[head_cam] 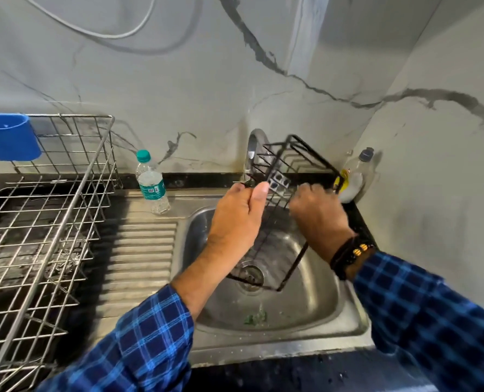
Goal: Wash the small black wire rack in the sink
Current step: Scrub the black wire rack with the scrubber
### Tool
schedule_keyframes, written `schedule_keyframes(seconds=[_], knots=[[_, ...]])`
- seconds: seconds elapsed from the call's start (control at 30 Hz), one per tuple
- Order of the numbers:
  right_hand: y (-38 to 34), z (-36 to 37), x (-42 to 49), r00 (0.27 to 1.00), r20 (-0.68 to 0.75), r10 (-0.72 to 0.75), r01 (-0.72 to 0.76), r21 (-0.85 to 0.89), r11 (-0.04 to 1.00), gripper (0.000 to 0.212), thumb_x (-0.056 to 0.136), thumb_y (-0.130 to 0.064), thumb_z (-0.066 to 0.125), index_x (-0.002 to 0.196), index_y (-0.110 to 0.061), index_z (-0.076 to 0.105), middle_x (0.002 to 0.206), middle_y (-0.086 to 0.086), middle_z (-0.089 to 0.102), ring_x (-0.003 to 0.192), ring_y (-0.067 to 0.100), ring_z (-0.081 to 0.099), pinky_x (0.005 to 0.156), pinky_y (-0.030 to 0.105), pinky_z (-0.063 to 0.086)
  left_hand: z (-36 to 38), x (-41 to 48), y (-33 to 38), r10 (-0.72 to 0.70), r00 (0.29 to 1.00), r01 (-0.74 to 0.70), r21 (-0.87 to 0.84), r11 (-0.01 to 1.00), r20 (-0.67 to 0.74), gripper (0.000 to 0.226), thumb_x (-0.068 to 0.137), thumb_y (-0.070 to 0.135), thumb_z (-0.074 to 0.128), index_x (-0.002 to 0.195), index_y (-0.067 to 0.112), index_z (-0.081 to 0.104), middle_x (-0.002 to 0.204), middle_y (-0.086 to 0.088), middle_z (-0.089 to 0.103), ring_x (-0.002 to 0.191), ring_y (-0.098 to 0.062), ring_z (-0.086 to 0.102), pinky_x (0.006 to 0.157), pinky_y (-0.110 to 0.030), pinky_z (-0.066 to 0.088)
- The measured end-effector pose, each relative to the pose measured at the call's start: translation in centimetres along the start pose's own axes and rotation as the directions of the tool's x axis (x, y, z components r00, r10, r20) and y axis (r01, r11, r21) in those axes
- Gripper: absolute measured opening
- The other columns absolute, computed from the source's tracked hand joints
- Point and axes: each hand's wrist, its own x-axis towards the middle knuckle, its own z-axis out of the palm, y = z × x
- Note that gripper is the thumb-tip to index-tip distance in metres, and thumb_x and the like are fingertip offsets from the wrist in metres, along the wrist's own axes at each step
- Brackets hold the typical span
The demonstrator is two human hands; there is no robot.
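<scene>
**Small black wire rack (291, 165) held tilted over the sink (314, 306), under the tap (253, 145).**

The left hand (241, 216) pinches a wire on the rack's left edge between thumb and fingers. The right hand (317, 213) is curled round a bar on its right side. Held this way, the rack hangs with its upper end at the spout and its lower corner above the drain (250, 274), a tilt that would likely let water run through the wires into the bowl. Blur makes it hard to tell whether water is flowing. A soap bottle (358, 176) stands in the back corner, near the right hand.
</scene>
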Motion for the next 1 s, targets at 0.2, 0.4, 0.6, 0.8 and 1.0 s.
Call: schedule_keyframes(seconds=[0.2,0.4,0.6,0.8,1.0], knots=[[0.5,-0.3,0.4,1.000,0.030,0.003,-0.003,-0.002,1.000,0.027,0.091,-0.005,0.063,0.118,-0.006,0.061,0.115,0.012,0.055,0.100,0.023,0.061,0.082,0.034,0.055,-0.1,-0.7,-0.7,0.007,0.999,-0.007,0.003,1.000,-0.051,0.044,0.104,0.050,0.038,0.069,0.029,0.056,0.087,0.002,0.059,0.082,-0.015,0.059,0.077,-0.036,0.051],[-4.5,3.3,-3.4,0.950,0.107,-0.295,0.298,-0.016,0.954,0.020,0.095,-0.011,0.053,0.113,-0.004,0.050,0.103,0.013,0.053,0.088,0.021,0.051,0.076,0.029,0.053,0.8,-0.8,-0.6,-0.072,0.991,0.069,-0.032,0.997,-0.114,0.050,0.102,0.056,0.035,0.058,0.032,0.040,0.087,-0.003,0.057,0.099,-0.034,0.062,0.084,-0.055,0.053],[-5.2,3.8,-4.5,0.941,0.146,-0.307,0.309,0.009,0.951,0.018,0.096,-0.007,0.051,0.114,-0.006,0.051,0.105,0.011,0.057,0.084,0.020,0.053,0.067,0.028,0.047,0.6,-0.1,-0.3,-0.056,0.994,0.053,-0.033,0.998,-0.099,0.047,0.106,0.045,0.038,0.065,0.028,0.054,0.093,-0.006,0.062,0.106,-0.020,0.059,0.088,-0.033,0.048],[-0.7,1.2,-0.9,1.000,-0.002,-0.029,0.029,0.059,0.998,0.039,0.089,-0.021,0.069,0.124,-0.013,0.053,0.115,0.007,0.060,0.103,0.022,0.060,0.084,0.036,0.055,-0.3,0.3,1.0,0.033,0.999,-0.033,-0.010,0.999,-0.033,0.048,0.106,0.043,0.038,0.097,0.013,0.075,0.135,-0.002,0.055,0.124,-0.003,0.043,0.098,0.001,0.027],[-0.3,0.0,-0.6,0.999,0.003,0.035,-0.035,0.034,0.999,0.039,0.082,-0.017,0.074,0.115,-0.012,0.055,0.108,0.009,0.054,0.085,0.018,0.059,0.063,0.029,0.054,-1.5,1.0,2.6,0.141,0.990,-0.140,0.093,0.986,-0.005,0.045,0.103,0.043,0.045,0.101,0.010,0.076,0.141,-0.010,0.055,0.131,-0.021,0.048,0.106,-0.013,0.028]])
